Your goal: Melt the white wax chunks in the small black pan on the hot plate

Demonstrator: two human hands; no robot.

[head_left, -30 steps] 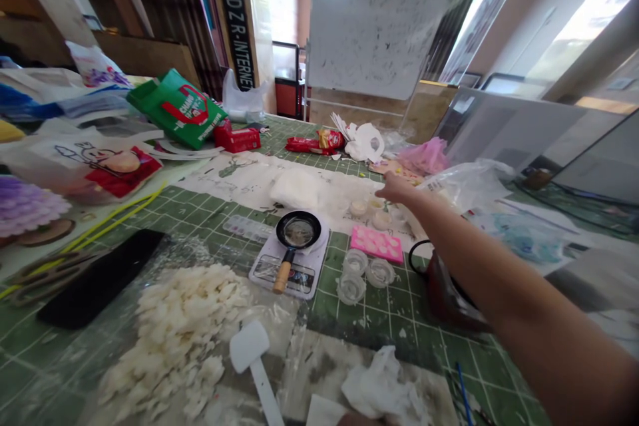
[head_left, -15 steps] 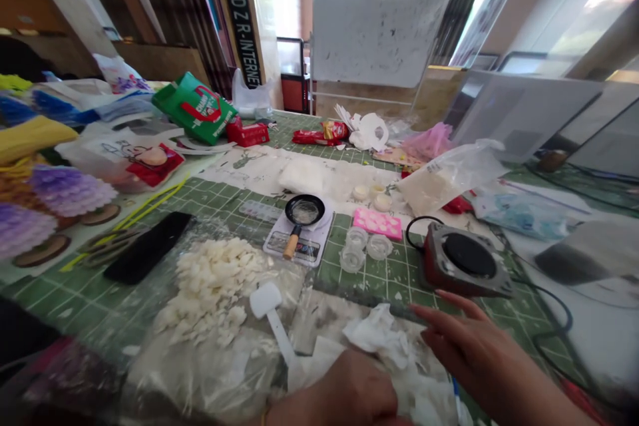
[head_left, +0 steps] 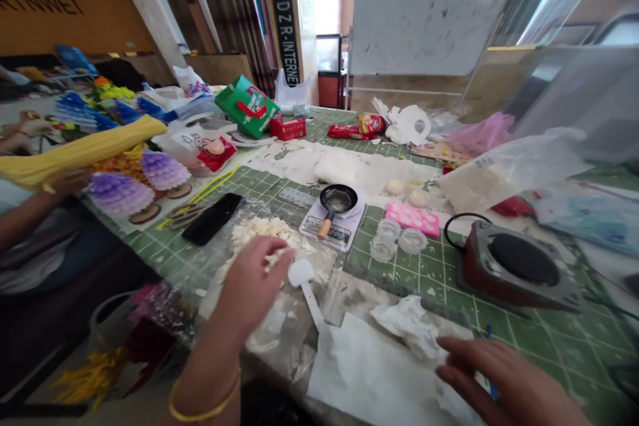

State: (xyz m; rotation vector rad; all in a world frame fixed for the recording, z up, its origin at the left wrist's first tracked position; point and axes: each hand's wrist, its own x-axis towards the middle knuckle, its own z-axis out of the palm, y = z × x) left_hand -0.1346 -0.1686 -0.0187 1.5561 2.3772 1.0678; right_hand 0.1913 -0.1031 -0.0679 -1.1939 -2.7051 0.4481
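My left hand reaches over a clear plastic bag heaped with white wax flakes. Its fingers lie loosely bent on the flakes, and the thumb is beside the head of a white plastic scoop. My right hand rests open at the near edge, fingers stretched flat toward a crumpled white tissue on a sheet of white paper. Neither hand visibly grips anything.
On the green cutting mat stand a small black pan on a white scale, a pink mould, clear little cups and a hot plate. A black flat object and purple paper flowers lie left. Another person's arm holds a yellow bundle.
My view has swung left and pulled back. My left hand moved forward from the near edge onto the flakes by the scoop. My right hand drew back from the far table to the near paper.
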